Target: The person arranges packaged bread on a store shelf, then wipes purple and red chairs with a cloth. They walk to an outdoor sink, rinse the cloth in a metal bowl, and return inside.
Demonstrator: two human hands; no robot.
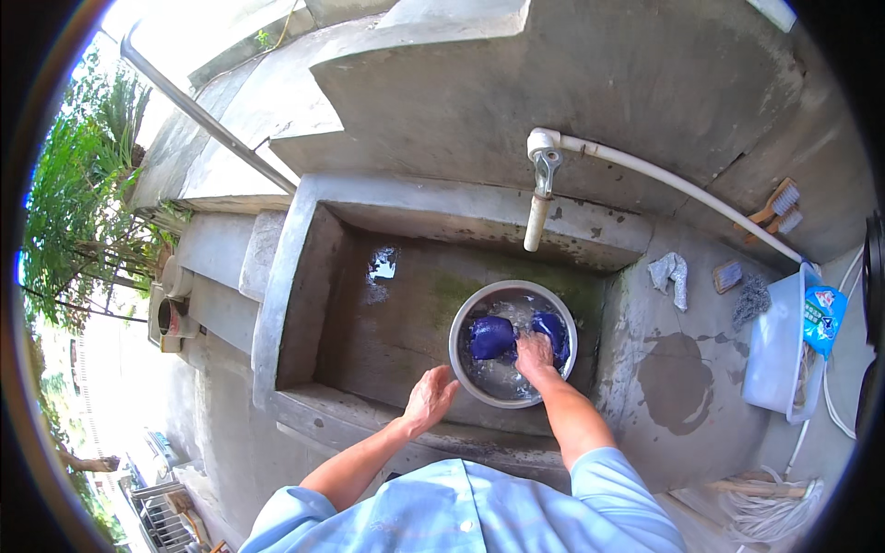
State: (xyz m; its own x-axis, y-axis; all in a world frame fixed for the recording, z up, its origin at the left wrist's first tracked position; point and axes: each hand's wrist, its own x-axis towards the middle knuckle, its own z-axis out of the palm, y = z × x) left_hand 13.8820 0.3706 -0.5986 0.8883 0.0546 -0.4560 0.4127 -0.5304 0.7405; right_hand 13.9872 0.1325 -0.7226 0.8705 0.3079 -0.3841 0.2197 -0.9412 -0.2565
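A round metal basin (457, 325) of water stands at the right end of a concrete sink (387, 311). Dark blue cloth floats in it as two bulges, one rounded at the left (492, 338) and one at the right (550, 330). My right hand (534, 354) reaches into the water between the bulges, its fingertips partly hidden; whether it grips the cloth cannot be told. Just outside the basin's left rim, my left hand (431, 399) hovers above the sink's near edge, holding nothing. Above the basin is a tap with a white pipe spout (535, 222).
On the right ledge lie a crumpled silvery cloth (669, 278), a brush (727, 276), a grey mesh scrubber (751, 302) and a whitish plastic tub (774, 352) with a blue packet (824, 321). Wooden brushes (774, 207) rest by the wall pipe (664, 173). A mop (774, 498) lies lower right.
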